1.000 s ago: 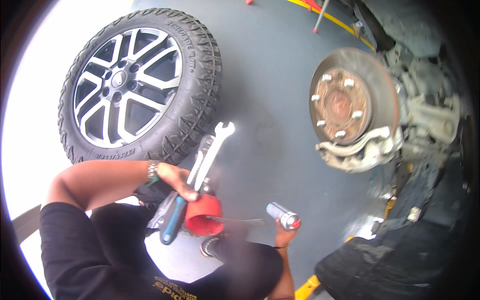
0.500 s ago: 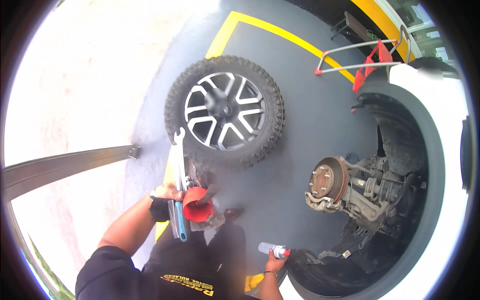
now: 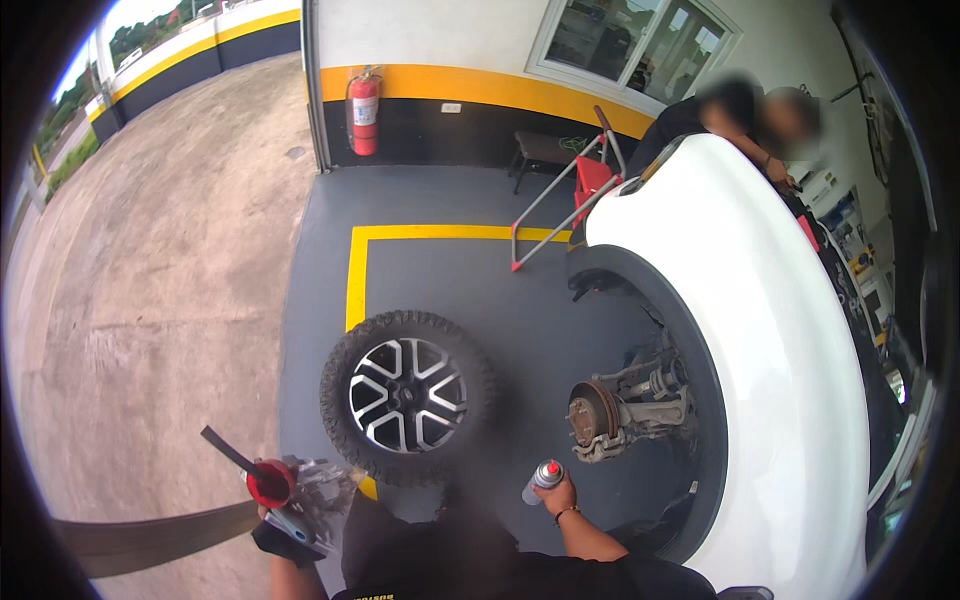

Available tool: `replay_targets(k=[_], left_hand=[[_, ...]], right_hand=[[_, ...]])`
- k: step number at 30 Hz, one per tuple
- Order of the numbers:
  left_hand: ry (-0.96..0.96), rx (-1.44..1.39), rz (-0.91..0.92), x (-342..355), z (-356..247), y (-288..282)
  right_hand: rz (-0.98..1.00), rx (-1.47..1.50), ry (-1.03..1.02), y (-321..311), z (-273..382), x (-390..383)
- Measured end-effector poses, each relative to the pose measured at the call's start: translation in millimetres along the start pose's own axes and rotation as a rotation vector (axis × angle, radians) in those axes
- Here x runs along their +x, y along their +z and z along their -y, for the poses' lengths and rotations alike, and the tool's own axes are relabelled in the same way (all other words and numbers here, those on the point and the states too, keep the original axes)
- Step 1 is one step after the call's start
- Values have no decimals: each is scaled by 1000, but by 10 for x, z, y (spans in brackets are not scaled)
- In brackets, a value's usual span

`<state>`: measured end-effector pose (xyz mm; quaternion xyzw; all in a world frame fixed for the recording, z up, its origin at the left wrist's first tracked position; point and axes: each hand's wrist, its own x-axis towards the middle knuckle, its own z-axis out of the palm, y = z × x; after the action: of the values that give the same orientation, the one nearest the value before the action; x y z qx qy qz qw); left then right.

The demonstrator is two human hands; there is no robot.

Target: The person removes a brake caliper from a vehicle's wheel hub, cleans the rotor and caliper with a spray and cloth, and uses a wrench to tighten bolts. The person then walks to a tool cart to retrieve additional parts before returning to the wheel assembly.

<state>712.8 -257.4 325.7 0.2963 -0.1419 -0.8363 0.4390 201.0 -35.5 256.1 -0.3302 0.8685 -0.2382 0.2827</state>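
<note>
At the lower left, my left hand (image 3: 266, 513) is closed round a bundle, its fingers mostly hidden by it. The bundle includes a red funnel-like cup (image 3: 270, 486) with a dark flat strip (image 3: 230, 451) sticking out, crumpled clear plastic (image 3: 325, 495), and metal tools (image 3: 300, 532). My right hand (image 3: 558, 493) grips a silvery spray can (image 3: 541, 484) with a red top, tilted. Just beyond that hand, the rusty brake disc (image 3: 594, 411) and its hub show in the open wheel arch. A removed wheel (image 3: 408, 395) with a knobbly tyre lies between my hands, further off.
A white vehicle body (image 3: 770, 370) fills the right side. Another person's arm (image 3: 755, 155) reaches over it. Beyond the wheel stand a red-and-grey folding frame (image 3: 590, 185), a small bench (image 3: 548, 150) and a wall-mounted fire extinguisher (image 3: 363, 115). Yellow lines (image 3: 450, 232) mark the grey floor.
My view has lifted, bringing the wall, window and other person into sight. My left hand has swung to the left with its bundle. The spray can stays in my right hand, now more upright.
</note>
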Motion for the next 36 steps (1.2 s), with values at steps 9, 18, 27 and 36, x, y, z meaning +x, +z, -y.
replay_targets(k=[9, 18, 27, 36], left_hand=[[-195, 123, 259, 1883, -1395, 265], [-309, 194, 332, 2799, -3142, 204], [-319, 208, 351, 3972, -4496, -87], [-292, 249, 308, 5611, -5995, -111]], right_hand=[[-227, 300, -341, 783, 2589, 864], [-209, 152, 157, 2475, 2517, -650], [-136, -71, 648, 3146, 2973, -538], [-384, 205, 205, 3727, 6013, 2918]])
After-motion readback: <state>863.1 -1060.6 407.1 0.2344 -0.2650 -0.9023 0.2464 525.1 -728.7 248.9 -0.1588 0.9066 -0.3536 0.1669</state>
